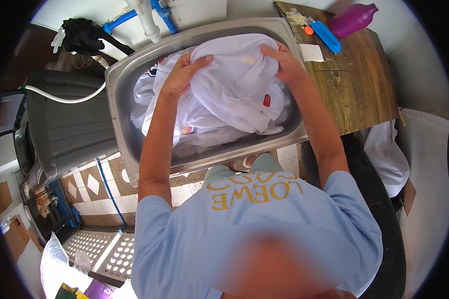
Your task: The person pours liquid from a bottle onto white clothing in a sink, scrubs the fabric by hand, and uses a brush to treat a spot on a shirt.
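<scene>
Cloth [234, 84]: white, bunched in a heap inside the sink, filling most of the basin; small red tag on its right fold, a faint yellowish mark near the top.
Left hand [182, 74]: on the cloth's left upper side, fingers curled over a fold, thumb stretched toward the middle; closed on the cloth.
Right hand [287, 62]: on the cloth's far right side, fingers bent into the fabric; gripping the cloth too.
Hands: apart, with the top of the heap between them.
Sink [122, 99]: steel, rectangular, tilted in view, rim bare along the left and near edges.
Pipes [144, 17]: 1 white and 1 blue, just beyond the sink's far left corner.
Hose [65, 97]: white, curving from the left to the sink's left rim.
Bin [65, 129]: dark grey, left of the sink, just beside it.
Table [359, 89]: wooden, right of the sink, touching its right side.
Bottle [351, 19]: purple, lying at the table's far end.
Brush [327, 36]: blue, left of the bottle, near it.
Soap [312, 52]: pale square, near side of the brush, close to the sink.
Floor [110, 194]: tiled, brown and white, below the sink on the near left.
</scene>
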Available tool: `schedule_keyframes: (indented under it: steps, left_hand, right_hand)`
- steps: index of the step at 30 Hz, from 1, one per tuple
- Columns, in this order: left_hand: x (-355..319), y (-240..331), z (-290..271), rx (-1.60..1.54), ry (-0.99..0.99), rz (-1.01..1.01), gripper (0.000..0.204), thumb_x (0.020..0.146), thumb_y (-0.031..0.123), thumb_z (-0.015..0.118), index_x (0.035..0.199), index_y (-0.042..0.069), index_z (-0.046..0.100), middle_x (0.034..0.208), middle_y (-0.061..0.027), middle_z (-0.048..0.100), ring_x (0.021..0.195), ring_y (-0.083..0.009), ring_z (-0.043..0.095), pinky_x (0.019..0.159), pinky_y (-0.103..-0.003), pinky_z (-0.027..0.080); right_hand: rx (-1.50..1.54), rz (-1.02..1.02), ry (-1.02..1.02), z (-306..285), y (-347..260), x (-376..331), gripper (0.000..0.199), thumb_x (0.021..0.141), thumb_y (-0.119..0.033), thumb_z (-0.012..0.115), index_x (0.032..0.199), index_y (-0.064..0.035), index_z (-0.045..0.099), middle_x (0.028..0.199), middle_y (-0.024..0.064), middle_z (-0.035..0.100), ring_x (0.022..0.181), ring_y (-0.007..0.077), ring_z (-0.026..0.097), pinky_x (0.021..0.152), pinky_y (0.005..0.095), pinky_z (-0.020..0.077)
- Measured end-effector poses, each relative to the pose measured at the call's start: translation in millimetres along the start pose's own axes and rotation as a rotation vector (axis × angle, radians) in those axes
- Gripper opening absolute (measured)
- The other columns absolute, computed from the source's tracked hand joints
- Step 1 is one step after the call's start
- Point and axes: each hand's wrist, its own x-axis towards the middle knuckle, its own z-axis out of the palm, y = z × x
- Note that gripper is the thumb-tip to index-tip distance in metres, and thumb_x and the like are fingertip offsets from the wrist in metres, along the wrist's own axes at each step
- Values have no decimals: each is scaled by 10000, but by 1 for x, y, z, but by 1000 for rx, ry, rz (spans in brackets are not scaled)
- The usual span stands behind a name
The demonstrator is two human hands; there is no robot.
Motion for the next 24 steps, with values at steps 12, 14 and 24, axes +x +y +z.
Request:
schedule_keyframes:
  steps: [12, 14, 24]
  left_hand:
    - [14, -22, 27, 523, 110, 208, 481, 796, 129, 752, 1232, 40, 571, 1099, -42, 643, 995, -108, 594, 874, -258, 473]
    - [15, -26, 21, 431, 169, 98, 367, 808, 130, 748, 1142, 35, 630, 1017, -26, 666, 916, -95, 606, 833, -248, 480]
    - [59, -72, 172, 818, 359, 979, 169, 741, 102, 743, 892, 44, 692, 820, -55, 687, 754, -189, 645, 926, -358, 494]
  right_hand:
    - [332, -82, 91, -28, 53, -2, 349, 897, -135, 641, 1204, -4, 541, 1130, 120, 631, 1014, 218, 630, 900, 374, 525]
    - [351, -75, 63, -29, 55, 3, 362, 905, -168, 640, 1210, -3, 537, 1145, 120, 626, 1031, 221, 625, 911, 382, 522]
    - [623, -144, -192, -45, 120, 46, 433, 934, -543, 497, 982, -120, 576, 879, 3, 601, 857, 211, 604, 750, 382, 507]
